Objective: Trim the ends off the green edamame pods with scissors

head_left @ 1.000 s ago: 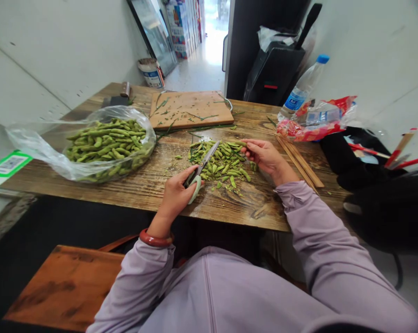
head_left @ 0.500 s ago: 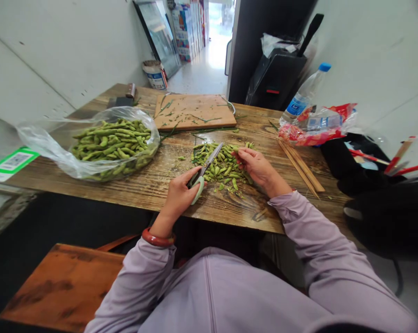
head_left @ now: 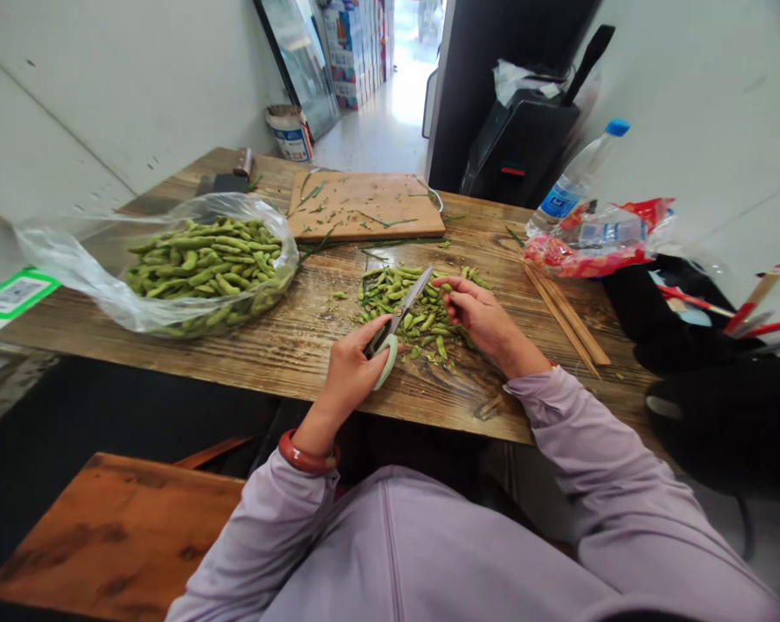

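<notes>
My left hand [head_left: 356, 358] is closed round the pale green handles of a pair of scissors [head_left: 410, 300], whose blades point up and to the right above a pile of green soybean pods [head_left: 421, 333]. Between the thumb and fingertips of my right hand [head_left: 484, 321] I pinch a soybean pod [head_left: 446, 287], partly covered by the fingers. The scissor tips are close to this pod; whether they touch it I cannot tell. To the left lies a clear plastic bag [head_left: 72, 259] full of whole soybean pods [head_left: 208, 259].
Behind the pile lies a wooden cutting board [head_left: 364, 206] with green scraps. Wooden sticks [head_left: 564, 315], a crumpled red and clear wrapper [head_left: 597, 242] and a plastic bottle [head_left: 567, 186] stand or lie at the right. A knife [head_left: 234, 177] is at the back left of the wooden table [head_left: 286, 350].
My left hand has moved right with the scissors, bringing the blade tips nearer the pod in my right hand. The right hand has shifted only slightly, and the camera view has moved a little.
</notes>
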The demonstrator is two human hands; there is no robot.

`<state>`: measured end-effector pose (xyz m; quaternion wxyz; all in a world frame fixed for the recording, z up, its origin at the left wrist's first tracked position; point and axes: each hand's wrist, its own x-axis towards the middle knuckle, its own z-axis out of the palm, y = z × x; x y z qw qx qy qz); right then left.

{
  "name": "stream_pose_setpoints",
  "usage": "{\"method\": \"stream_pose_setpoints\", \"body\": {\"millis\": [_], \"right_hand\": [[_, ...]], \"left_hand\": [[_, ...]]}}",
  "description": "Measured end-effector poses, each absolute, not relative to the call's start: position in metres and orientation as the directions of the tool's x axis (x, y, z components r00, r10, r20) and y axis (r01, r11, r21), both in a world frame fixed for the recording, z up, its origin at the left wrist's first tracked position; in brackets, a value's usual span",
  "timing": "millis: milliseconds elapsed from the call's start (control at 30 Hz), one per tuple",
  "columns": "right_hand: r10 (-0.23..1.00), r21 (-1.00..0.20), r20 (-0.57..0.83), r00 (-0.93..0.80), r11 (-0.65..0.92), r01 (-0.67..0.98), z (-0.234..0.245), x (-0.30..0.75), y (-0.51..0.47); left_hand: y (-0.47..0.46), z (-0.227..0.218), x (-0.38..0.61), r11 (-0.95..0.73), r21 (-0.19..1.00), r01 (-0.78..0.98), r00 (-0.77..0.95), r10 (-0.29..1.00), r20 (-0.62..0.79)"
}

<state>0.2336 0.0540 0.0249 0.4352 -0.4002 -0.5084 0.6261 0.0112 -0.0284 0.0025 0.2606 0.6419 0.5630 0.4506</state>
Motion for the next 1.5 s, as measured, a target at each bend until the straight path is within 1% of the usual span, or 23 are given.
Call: {"method": "stream_pose_setpoints", "body": {"millis": [200,333,467,600,767,933,1033,1233,1500], "right_hand": [[0.942,-0.995,-0.018,-0.335,-0.051,-0.089,0.021,0.233,0.053],[0.934,-1.000,0.028,-0.357,0.026,-0.008,0.021,0.232,0.050],[0.920,-0.998,0.054,-0.389,0.066,0.018,0.020,0.231,0.047],[0.932,-0.988,0.124,-0.342,0.149,0.049,0.016,0.230,0.047],[0.959,-0.988,0.126,-0.252,0.144,0.054,0.013,0.231,0.049],[0.948,-0.987,0.142,-0.286,0.158,0.035,0.020,0.231,0.045],[0.941,-0.985,0.162,-0.296,0.175,0.016,0.023,0.231,0.043],[0.939,-0.980,0.176,-0.296,0.194,0.032,0.022,0.230,0.043],[0.914,-0.962,0.217,-0.343,0.261,0.086,0.027,0.231,0.042]], "left_hand": [[-0.030,0.004,0.011,-0.232,0.829,0.509,-0.016,0.960,0.279],[-0.031,0.003,0.012,-0.259,0.822,0.507,-0.003,0.953,0.302],[-0.031,0.003,0.012,-0.262,0.813,0.520,0.013,0.954,0.299],[-0.030,0.004,0.014,-0.279,0.802,0.528,0.023,0.949,0.315],[-0.029,0.003,0.015,-0.293,0.791,0.537,0.041,0.946,0.323],[-0.028,0.000,0.015,-0.345,0.768,0.539,0.092,0.931,0.353],[-0.028,0.001,0.015,-0.344,0.762,0.548,0.101,0.932,0.348],[-0.029,0.003,0.015,-0.343,0.747,0.569,0.114,0.933,0.342],[-0.027,0.002,0.014,-0.404,0.644,0.650,0.183,0.905,0.384]]}}
